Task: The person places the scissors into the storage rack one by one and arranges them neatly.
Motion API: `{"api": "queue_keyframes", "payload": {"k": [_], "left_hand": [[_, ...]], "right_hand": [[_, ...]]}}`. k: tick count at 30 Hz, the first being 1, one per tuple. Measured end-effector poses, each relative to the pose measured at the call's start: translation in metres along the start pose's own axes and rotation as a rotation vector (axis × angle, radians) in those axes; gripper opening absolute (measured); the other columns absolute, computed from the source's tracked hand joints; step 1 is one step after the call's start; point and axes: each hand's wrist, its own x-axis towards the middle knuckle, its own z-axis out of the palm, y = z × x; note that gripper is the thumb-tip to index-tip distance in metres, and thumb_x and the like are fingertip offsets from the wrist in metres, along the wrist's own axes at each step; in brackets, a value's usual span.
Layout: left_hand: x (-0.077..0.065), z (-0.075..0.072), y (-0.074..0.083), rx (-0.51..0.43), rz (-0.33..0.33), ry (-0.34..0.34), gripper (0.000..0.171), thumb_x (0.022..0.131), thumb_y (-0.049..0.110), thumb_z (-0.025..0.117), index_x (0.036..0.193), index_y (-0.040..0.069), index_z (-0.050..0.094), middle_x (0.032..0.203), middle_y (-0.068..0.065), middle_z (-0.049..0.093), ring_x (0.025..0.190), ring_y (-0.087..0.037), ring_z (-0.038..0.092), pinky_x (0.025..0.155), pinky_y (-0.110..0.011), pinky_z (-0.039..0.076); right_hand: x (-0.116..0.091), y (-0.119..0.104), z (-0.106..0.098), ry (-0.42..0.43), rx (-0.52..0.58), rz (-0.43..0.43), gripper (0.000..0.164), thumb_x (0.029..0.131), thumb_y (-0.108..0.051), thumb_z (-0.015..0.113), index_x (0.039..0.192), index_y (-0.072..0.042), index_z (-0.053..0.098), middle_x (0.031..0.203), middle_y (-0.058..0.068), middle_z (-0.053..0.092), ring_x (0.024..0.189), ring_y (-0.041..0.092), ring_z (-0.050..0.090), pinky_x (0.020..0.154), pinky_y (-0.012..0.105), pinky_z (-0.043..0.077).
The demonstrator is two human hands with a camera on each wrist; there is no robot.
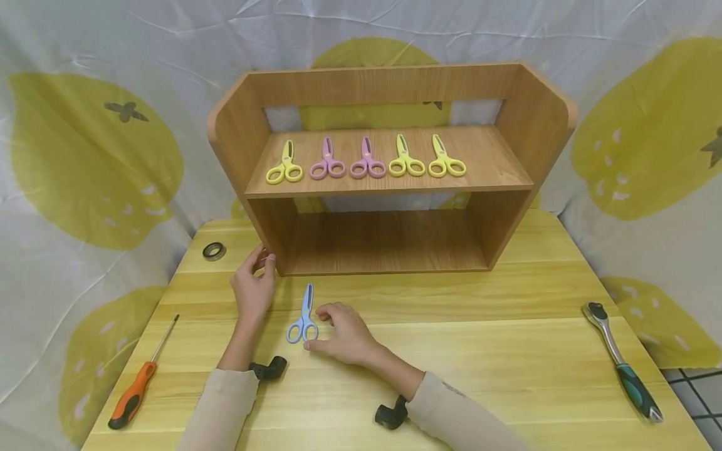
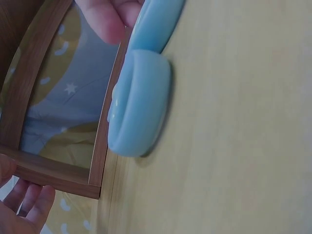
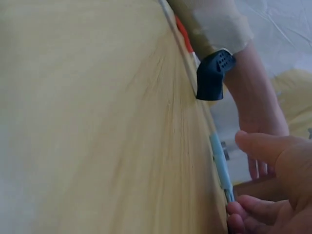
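Observation:
A light blue pair of scissors [image 1: 306, 313] lies flat on the table, blades toward the shelf. My right hand [image 1: 350, 338] is beside it on the right, thumb near the finger loops, fingers loosely bent and holding nothing. In the left wrist view, the blue handle [image 2: 146, 107] looms large in front of the right hand's fingertips [image 2: 105, 22]. My left hand [image 1: 254, 291] is at the lower left corner of the wooden shelf [image 1: 491, 163], its fingers loosely bent by the side panel. Whether they touch it, I cannot tell.
On the upper board lie yellow scissors [image 1: 286, 160] at left, two purple pairs [image 1: 366, 156] in the middle and two yellow pairs [image 1: 438, 153] at right. A tape roll [image 1: 214, 256] and an orange screwdriver [image 1: 134, 393] lie left. A ratchet wrench [image 1: 628, 376] lies right.

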Motion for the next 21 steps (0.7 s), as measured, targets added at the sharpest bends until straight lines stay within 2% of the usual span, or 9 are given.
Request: {"api": "queue_keyframes", "payload": {"k": [4, 11, 17, 21], "left_hand": [[-0.001, 0.000, 0.000, 0.006, -0.001, 0.001, 0.039, 0.104, 0.025, 0.061, 0.141, 0.015, 0.064, 0.127, -0.005, 0.074, 0.112, -0.021, 0.071, 0.093, -0.040, 0.062], [-0.001, -0.001, -0.001, 0.011, -0.004, -0.001, 0.041, 0.104, 0.026, 0.062, 0.143, 0.014, 0.063, 0.126, -0.004, 0.074, 0.112, -0.019, 0.071, 0.092, -0.036, 0.062], [-0.002, -0.001, -0.001, 0.015, 0.004, -0.003, 0.039, 0.104, 0.026, 0.062, 0.141, 0.016, 0.064, 0.125, -0.004, 0.074, 0.111, -0.019, 0.071, 0.091, -0.033, 0.062], [-0.001, -0.001, -0.001, 0.011, 0.005, 0.000, 0.038, 0.104, 0.026, 0.062, 0.141, 0.017, 0.065, 0.125, -0.004, 0.074, 0.111, -0.019, 0.071, 0.091, -0.035, 0.062]], "right_hand": [[0.004, 0.000, 0.005, 0.026, -0.088, -0.019, 0.069, 0.080, -0.052, 0.085, 0.132, -0.011, 0.065, 0.120, -0.002, 0.067, 0.110, 0.014, 0.059, 0.097, 0.032, 0.049], [0.009, -0.002, 0.014, 0.037, -0.208, 0.021, 0.074, 0.074, -0.058, 0.087, 0.131, -0.015, 0.066, 0.118, -0.004, 0.065, 0.113, 0.017, 0.057, 0.097, 0.035, 0.050], [0.012, -0.006, 0.017, 0.069, -0.249, 0.055, 0.060, 0.078, -0.050, 0.086, 0.126, -0.018, 0.068, 0.111, -0.005, 0.064, 0.101, 0.014, 0.056, 0.088, 0.029, 0.049], [0.012, -0.008, 0.015, 0.093, -0.239, 0.049, 0.049, 0.081, -0.039, 0.084, 0.121, -0.016, 0.070, 0.105, -0.004, 0.066, 0.094, 0.012, 0.056, 0.082, 0.026, 0.047]]}}
